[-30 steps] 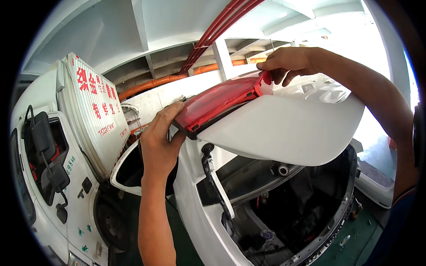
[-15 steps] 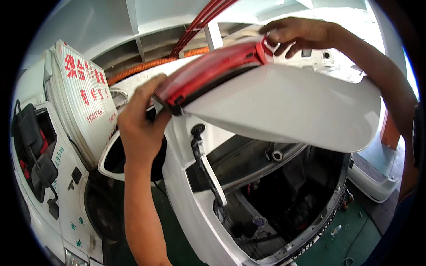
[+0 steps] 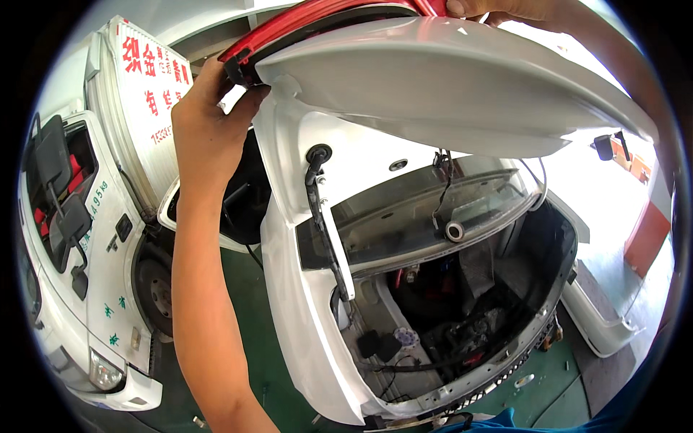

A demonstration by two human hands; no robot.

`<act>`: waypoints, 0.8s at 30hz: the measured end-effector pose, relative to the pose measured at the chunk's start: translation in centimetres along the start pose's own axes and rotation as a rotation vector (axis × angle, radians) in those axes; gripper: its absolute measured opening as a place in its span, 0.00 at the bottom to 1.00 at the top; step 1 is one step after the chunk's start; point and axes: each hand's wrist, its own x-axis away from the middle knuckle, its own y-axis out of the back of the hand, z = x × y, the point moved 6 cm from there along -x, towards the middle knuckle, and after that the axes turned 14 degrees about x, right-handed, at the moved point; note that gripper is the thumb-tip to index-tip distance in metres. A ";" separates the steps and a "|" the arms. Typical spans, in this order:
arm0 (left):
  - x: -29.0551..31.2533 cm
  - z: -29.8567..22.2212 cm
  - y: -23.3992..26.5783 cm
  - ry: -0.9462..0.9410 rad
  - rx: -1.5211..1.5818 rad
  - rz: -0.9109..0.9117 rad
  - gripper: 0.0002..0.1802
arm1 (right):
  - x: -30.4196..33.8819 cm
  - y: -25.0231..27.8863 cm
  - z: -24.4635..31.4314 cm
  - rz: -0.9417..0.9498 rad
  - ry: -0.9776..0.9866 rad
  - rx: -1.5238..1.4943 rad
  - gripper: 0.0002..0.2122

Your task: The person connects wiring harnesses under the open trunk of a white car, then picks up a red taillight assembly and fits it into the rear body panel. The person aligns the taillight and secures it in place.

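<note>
A white curved car body panel (image 3: 433, 79) with a long red lamp (image 3: 289, 24) along its far edge spans the upper picture. My left hand (image 3: 209, 119) is closed on the lamp's dark left end, thumb below and fingers partly hidden behind. At the top right, my right hand (image 3: 505, 9) grips around the lamp's right end; the picture's edge cuts it off. Under the panel is a white car (image 3: 281, 310) with its rear compartment open. A slim support arm (image 3: 336, 249) stands at its left side. Whether the panel is fastened to the car, I cannot tell.
To the left stands a white truck (image 3: 108, 238) with dark mirrors. Loose wires (image 3: 449, 180) hang below the panel before a rear window (image 3: 404, 216). A white bumper (image 3: 599, 317) lies at right on the floor. Green floor (image 3: 289, 375) shows around the car.
Both hands and the panel now sit higher in the picture, the panel's right part reaching further right. More of the rear window and open compartment shows. Both hands still grip the lamp's ends.
</note>
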 end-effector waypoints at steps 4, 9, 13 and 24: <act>-0.5 0.3 0.1 -0.042 -0.128 -0.011 0.20 | -1.7 0.9 0.8 0.024 0.056 0.140 0.50; -0.5 1.8 0.1 0.103 -0.074 -0.076 0.18 | -2.9 1.3 0.4 -0.059 -0.014 0.236 0.49; -0.7 2.4 0.2 0.127 -0.071 -0.088 0.20 | -3.4 0.8 1.2 -0.014 -0.023 0.258 0.49; -0.8 -0.2 -0.2 -0.162 -0.311 -0.039 0.12 | -3.7 -0.1 3.3 0.055 0.003 0.276 0.47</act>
